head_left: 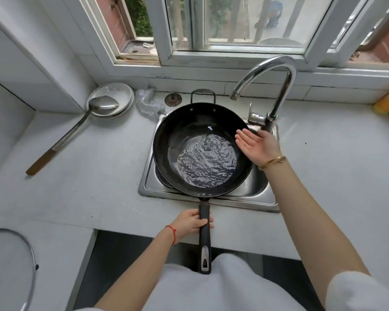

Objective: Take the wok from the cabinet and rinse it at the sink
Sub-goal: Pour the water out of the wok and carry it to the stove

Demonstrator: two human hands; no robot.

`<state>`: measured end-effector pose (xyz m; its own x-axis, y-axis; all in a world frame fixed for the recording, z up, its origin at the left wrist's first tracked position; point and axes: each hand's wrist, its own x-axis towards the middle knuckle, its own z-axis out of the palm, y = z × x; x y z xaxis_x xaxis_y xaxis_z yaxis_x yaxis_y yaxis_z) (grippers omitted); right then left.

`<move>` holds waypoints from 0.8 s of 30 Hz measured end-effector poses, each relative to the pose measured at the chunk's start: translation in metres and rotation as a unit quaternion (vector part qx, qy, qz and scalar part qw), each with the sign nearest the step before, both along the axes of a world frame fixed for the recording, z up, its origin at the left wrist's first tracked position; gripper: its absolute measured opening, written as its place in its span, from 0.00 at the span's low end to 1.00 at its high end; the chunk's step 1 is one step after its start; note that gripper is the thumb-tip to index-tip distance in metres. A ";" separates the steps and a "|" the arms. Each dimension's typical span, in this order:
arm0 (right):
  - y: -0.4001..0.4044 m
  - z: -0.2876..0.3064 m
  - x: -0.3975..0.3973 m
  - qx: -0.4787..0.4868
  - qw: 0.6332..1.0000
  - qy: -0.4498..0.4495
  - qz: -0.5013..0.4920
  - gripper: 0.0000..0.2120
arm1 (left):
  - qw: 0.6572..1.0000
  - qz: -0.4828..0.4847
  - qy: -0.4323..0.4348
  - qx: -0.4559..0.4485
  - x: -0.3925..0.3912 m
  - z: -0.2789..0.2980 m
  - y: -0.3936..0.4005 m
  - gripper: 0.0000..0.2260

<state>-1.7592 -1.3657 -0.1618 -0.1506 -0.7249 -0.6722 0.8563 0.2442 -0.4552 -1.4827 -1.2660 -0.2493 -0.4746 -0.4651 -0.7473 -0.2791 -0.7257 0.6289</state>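
So the wok [203, 149] is already out of the cabinet and sitting over the sink [211, 199], tilted a bit across the basin with a rippling pool of water in the bottom — looks to me like we're mid-rinse. The left hand [192, 223] has its fingers [208, 222] wrapped around the long black handle [204, 234], gripping it fairly close to the pan end, so most of the handle sticks out back past the fingers toward the person's body. The right hand [256, 143] is flat and relaxed, holding nothing, with its fingertips [240, 136] hovering over the right rim of the wok — just short of the water, I can't tell if they actually touch the metal. The faucet [267, 86] stands right behind that hand and its lever [255, 117] is just beyond the fingers. No stream visible from the spout, as far as I can see. My guess for the next move: either swish the water around with that free hand or tip the wok by the handle to dump it, which needs a firm grip since a pan of water is heavy. Headcount: one wok, one sink, one faucet, one ladle [76, 131] resting in what looks like two stacked dishes [119, 90], one scrubbing cloth [148, 104], one sink strainer [173, 99], one glass lid [11, 265] on the counter [99, 176] far left of the gripping fingers.
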 end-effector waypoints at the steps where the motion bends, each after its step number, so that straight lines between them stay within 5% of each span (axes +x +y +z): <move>1: 0.015 -0.002 0.012 0.038 0.992 0.103 0.057 0.18 | 1.000 0.004 0.001 0.001 -0.001 0.000 0.000 0.13; 4: 0.064 -0.018 0.056 0.119 0.904 0.359 0.198 0.12 | 1.000 0.017 -0.006 0.005 -0.005 0.002 0.002 0.10; 7: 0.106 -0.036 0.094 0.129 0.775 0.504 0.358 0.12 | 1.000 0.025 -0.017 0.006 -0.007 0.001 0.002 0.10; 9: 0.128 -0.037 0.115 0.130 0.712 0.514 0.460 0.11 | 0.999 0.024 -0.023 0.006 -0.008 -0.003 0.002 0.12; 13: 0.158 -0.045 0.145 0.110 0.655 0.489 0.566 0.09 | 0.998 0.037 -0.044 0.004 -0.011 -0.004 0.005 0.14; 17: 0.170 -0.061 0.169 0.115 0.680 0.484 0.539 0.13 | 0.998 0.061 -0.019 0.009 -0.014 0.002 0.010 0.11; 21: 0.182 -0.075 0.189 0.158 0.802 0.442 0.370 0.06 | 0.999 0.046 -0.009 -0.008 -0.012 0.006 0.012 0.10; 24: 0.187 -0.076 0.195 0.153 0.829 0.432 0.319 0.08 | 0.998 0.040 -0.010 -0.036 -0.011 0.004 0.012 0.14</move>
<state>-1.5641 -1.1791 -0.2377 -0.3236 -0.6578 -0.6801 -0.1060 0.7395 -0.6648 -1.4934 -1.2537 -0.2451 -0.4196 -0.5546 -0.7186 -0.2341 -0.6988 0.6759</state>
